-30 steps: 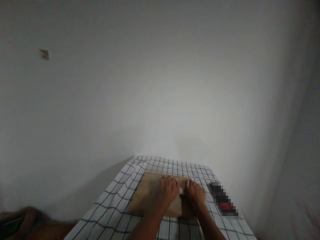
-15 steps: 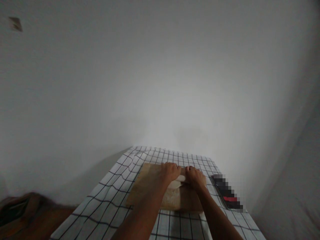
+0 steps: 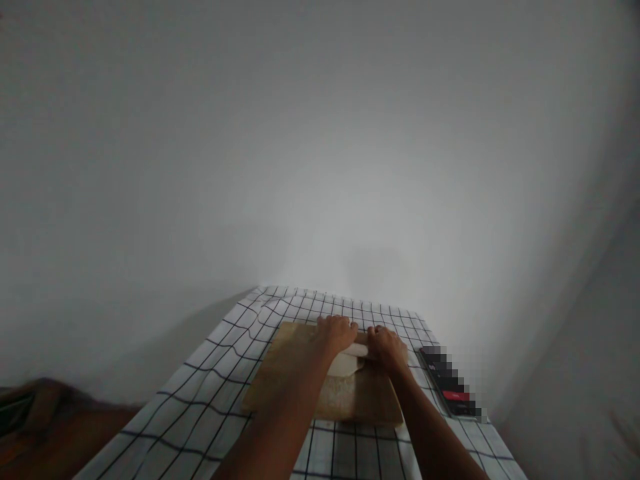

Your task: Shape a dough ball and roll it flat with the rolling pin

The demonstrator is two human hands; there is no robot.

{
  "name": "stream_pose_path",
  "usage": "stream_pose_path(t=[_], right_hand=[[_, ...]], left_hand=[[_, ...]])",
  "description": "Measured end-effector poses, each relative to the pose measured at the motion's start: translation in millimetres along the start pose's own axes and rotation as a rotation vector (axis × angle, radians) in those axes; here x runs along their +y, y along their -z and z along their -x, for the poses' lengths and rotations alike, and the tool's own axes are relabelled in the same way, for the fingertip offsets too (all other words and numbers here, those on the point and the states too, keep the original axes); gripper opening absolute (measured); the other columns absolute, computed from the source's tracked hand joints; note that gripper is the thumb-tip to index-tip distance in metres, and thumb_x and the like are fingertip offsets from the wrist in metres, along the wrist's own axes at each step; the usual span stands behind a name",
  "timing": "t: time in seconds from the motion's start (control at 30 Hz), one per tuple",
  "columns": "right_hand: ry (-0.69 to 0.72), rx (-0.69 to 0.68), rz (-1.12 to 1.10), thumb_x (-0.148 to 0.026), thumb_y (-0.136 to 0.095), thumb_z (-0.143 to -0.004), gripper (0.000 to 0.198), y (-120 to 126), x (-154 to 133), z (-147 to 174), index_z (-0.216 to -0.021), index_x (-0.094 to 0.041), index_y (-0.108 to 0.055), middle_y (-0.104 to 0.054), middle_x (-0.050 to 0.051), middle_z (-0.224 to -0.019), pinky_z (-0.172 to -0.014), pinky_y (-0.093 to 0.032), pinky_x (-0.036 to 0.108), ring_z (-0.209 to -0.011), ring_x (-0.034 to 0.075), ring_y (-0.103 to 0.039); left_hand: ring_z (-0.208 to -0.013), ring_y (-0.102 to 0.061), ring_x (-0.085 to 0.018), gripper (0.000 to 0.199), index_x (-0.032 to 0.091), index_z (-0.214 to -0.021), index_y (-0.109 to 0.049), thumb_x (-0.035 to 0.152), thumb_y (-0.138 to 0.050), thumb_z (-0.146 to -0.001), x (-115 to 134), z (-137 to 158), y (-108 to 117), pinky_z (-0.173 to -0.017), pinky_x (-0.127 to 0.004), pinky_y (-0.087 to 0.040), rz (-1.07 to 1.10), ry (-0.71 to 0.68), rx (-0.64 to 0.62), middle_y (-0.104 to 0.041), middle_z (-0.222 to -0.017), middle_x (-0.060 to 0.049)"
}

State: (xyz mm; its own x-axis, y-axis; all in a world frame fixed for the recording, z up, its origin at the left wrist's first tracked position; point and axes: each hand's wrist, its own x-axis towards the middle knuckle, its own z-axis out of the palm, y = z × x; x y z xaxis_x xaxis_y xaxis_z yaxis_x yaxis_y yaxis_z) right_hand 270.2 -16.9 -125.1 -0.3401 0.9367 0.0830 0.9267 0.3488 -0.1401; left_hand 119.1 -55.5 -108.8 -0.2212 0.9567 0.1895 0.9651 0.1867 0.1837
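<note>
A pale rolling pin (image 3: 358, 349) lies across a flattened piece of dough (image 3: 344, 365) on a wooden board (image 3: 273, 370). My left hand (image 3: 337, 333) is closed over the pin's left end, fingers curled on its far side. Over the right end, my right hand (image 3: 389, 345) is closed in the same way. Only a short middle stretch of the pin shows between the hands. My left hand and forearm hide part of the dough. Light flour marks show on the board in front of the dough.
A white tablecloth with dark grid lines (image 3: 200, 390) covers the table. A dark flat item with a red band (image 3: 456, 396), partly pixelated, lies right of the board. A wall (image 3: 320, 167) rises behind the table. Brown furniture (image 3: 55, 417) stands low at the left.
Both hands and the rolling pin have moved slightly away from me over the dough, and more dough shows on the near side. The whole view has shifted a little.
</note>
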Motion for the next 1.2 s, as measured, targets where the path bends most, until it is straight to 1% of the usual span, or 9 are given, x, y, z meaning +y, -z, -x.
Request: stream_pose_path(t=[0.1, 0.27, 0.43, 0.6, 0.77, 0.87, 0.93, 1.07, 1.2], right_hand=[[-0.035, 0.025, -0.009, -0.034, -0.027, -0.103, 0.041, 0, -1, 2, -0.112, -0.022, -0.065, -0.07, 0.013, -0.113, -0.083, -0.05, 0.041, -0.106, 0.029, -0.067], [0.054, 0.043, 0.087, -0.029, -0.039, -0.099, 0.029, 1, 0, 12, -0.114, -0.026, -0.063, -0.069, 0.011, -0.113, -0.083, -0.049, 0.038, -0.107, 0.026, -0.066], [0.055, 0.095, 0.121, -0.028, -0.039, -0.1, 0.027, -6, 4, 21, -0.117, -0.027, -0.06, -0.067, 0.011, -0.114, -0.081, -0.049, 0.035, -0.105, 0.024, -0.065], [0.09, 0.165, 0.165, -0.025, -0.034, -0.102, 0.029, -14, 6, 27, -0.117, -0.024, -0.059, -0.067, 0.011, -0.114, -0.08, -0.05, 0.035, -0.102, 0.025, -0.067], [0.163, 0.191, 0.178, -0.022, -0.036, -0.102, 0.028, -12, 6, 38, -0.118, -0.021, -0.059, -0.066, 0.015, -0.119, -0.086, -0.049, 0.035, -0.104, 0.025, -0.067], [0.112, 0.172, 0.148, -0.022, -0.034, -0.102, 0.03, -8, 5, 48, -0.119, -0.022, -0.059, -0.068, 0.015, -0.117, -0.083, -0.049, 0.035, -0.102, 0.026, -0.068], [0.083, 0.164, 0.107, -0.025, -0.036, -0.102, 0.031, -3, 3, 55, -0.121, -0.023, -0.06, -0.07, 0.014, -0.114, -0.083, -0.049, 0.036, -0.102, 0.027, -0.068], [0.071, 0.167, 0.047, -0.033, -0.043, -0.099, 0.029, 7, -1, 71, -0.117, -0.022, -0.063, -0.071, 0.015, -0.114, -0.087, -0.048, 0.037, -0.108, 0.028, -0.067], [0.036, 0.146, 0.007, -0.033, -0.037, -0.101, 0.033, 15, -4, 80, -0.114, -0.021, -0.064, -0.071, 0.014, -0.112, -0.087, -0.048, 0.037, -0.109, 0.027, -0.066]], left_hand=[[-0.109, -0.064, -0.031, 0.048, 0.018, -0.103, -0.073, 0.045, -0.034, -0.096, 0, 2, -1, -0.099, -0.055, -0.04, 0.007, 0.009, 0.021, -0.072, -0.113, -0.016], [-0.108, -0.064, -0.032, 0.048, 0.016, -0.103, -0.072, 0.046, -0.036, -0.096, 2, 9, -4, -0.1, -0.054, -0.038, 0.013, 0.02, 0.065, -0.073, -0.111, -0.016], [-0.11, -0.063, -0.033, 0.044, 0.016, -0.101, -0.073, 0.043, -0.039, -0.096, 4, 21, -4, -0.099, -0.054, -0.037, 0.003, -0.005, 0.109, -0.072, -0.11, -0.018], [-0.109, -0.062, -0.033, 0.041, 0.016, -0.1, -0.073, 0.04, -0.041, -0.097, 6, 35, -3, -0.099, -0.053, -0.037, -0.012, -0.034, 0.156, -0.072, -0.108, -0.018], [-0.107, -0.062, -0.034, 0.037, 0.015, -0.102, -0.073, 0.036, -0.043, -0.098, 6, 45, -8, -0.097, -0.053, -0.039, -0.013, -0.078, 0.227, -0.072, -0.105, -0.018], [-0.105, -0.063, -0.033, 0.034, 0.015, -0.099, -0.073, 0.032, -0.044, -0.098, 5, 51, -14, -0.095, -0.051, -0.041, -0.026, -0.097, 0.275, -0.072, -0.102, -0.017], [-0.106, -0.062, -0.032, 0.032, 0.015, -0.097, -0.074, 0.031, -0.046, -0.097, 4, 55, -17, -0.094, -0.05, -0.042, -0.044, -0.144, 0.316, -0.072, -0.103, -0.018], [-0.103, -0.064, -0.032, 0.029, 0.015, -0.094, -0.075, 0.029, -0.049, -0.096, 5, 63, -20, -0.092, -0.049, -0.043, -0.052, -0.173, 0.387, -0.073, -0.103, -0.017], [-0.106, -0.063, -0.032, 0.032, 0.015, -0.097, -0.075, 0.027, -0.045, -0.097, 6, 73, -14, -0.094, -0.048, -0.043, -0.048, -0.169, 0.369, -0.073, -0.103, -0.016]])
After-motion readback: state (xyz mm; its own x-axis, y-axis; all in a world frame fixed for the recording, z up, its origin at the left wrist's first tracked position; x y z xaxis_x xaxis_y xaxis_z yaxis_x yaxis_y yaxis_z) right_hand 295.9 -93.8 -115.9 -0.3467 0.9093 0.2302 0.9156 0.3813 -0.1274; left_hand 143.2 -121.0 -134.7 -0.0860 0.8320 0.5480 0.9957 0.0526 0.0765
